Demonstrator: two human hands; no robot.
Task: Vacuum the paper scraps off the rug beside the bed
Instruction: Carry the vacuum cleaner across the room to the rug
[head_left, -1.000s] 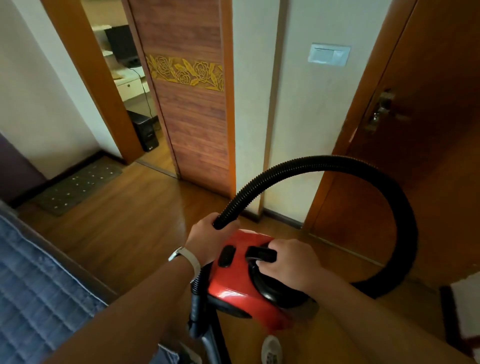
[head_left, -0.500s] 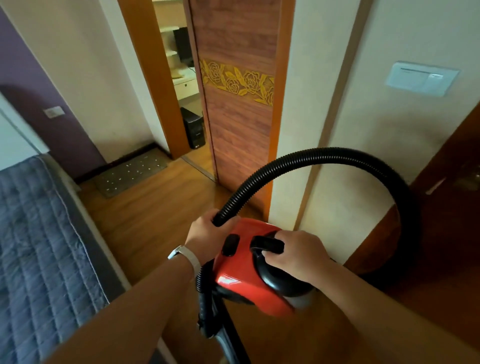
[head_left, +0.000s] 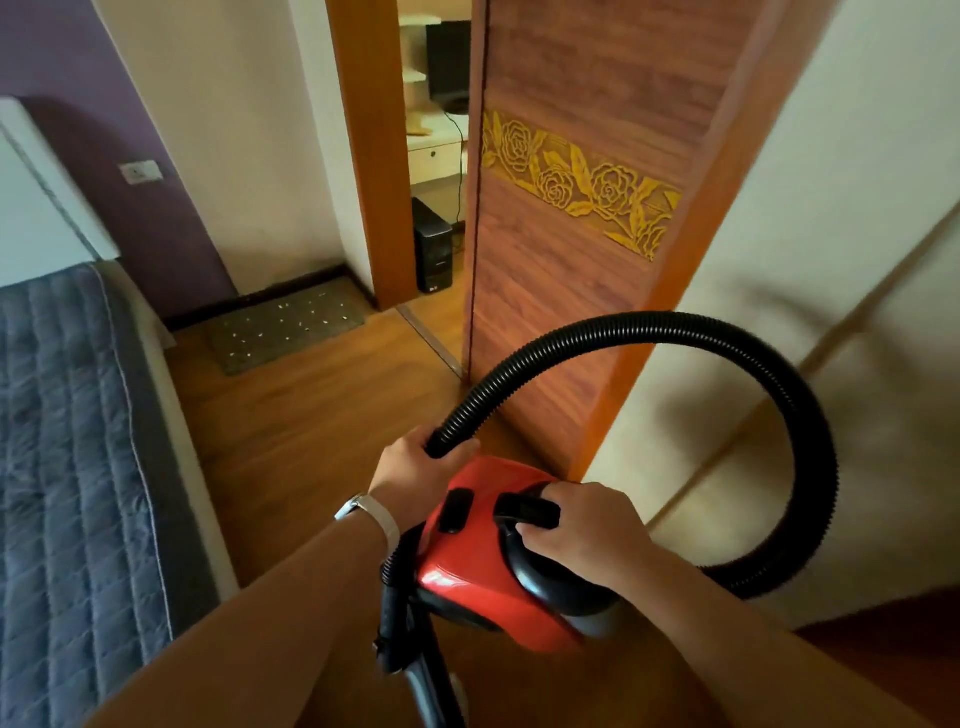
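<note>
My left grip (head_left: 415, 467) is clamped on the hose (head_left: 727, 353) and my right grip (head_left: 587, 525) on the vacuum (head_left: 478, 566). The hose loop, possibly brushing the door (head_left: 571, 312), may snag before the rug (head_left: 285, 325) at upper left.

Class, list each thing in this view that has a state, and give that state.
Vacuum cleaner, right hand grips its handle.
Hose, looped, left hand holds its end.
Rug, strewn with paper scraps, not yet vacuumed.
Sliding door, partly open.

door (head_left: 571, 312): carved gold roses | computer tower (head_left: 432, 244): beyond door | wall socket (head_left: 139, 172): on purple wall (head_left: 156, 244)
</note>
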